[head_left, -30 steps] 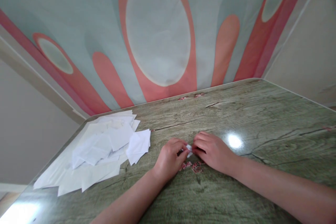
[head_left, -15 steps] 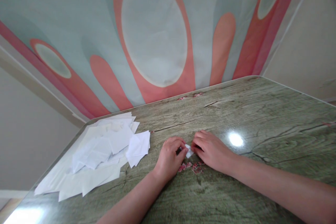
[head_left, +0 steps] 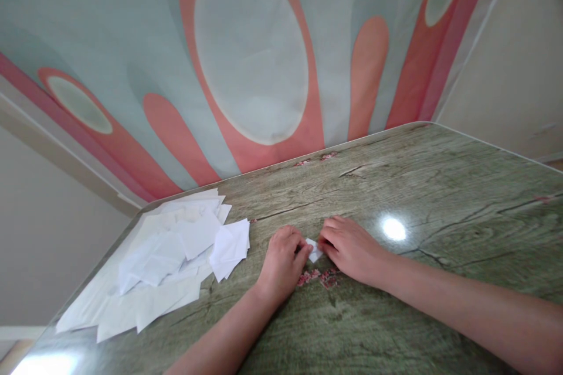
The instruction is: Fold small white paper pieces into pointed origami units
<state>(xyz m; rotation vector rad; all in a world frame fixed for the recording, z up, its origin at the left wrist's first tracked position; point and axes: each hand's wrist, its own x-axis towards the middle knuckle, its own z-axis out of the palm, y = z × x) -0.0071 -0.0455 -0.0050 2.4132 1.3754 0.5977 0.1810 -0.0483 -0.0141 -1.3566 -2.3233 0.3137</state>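
Paper sits between left hand and right hand.

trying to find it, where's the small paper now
In the head view, the small paper is slightly right of and below centre, between the left hand and right hand, just beyond the flower print.

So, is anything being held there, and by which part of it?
The small paper, held at opposite edges: the left hand on its left, the right hand on its right. The exact grip is hidden.
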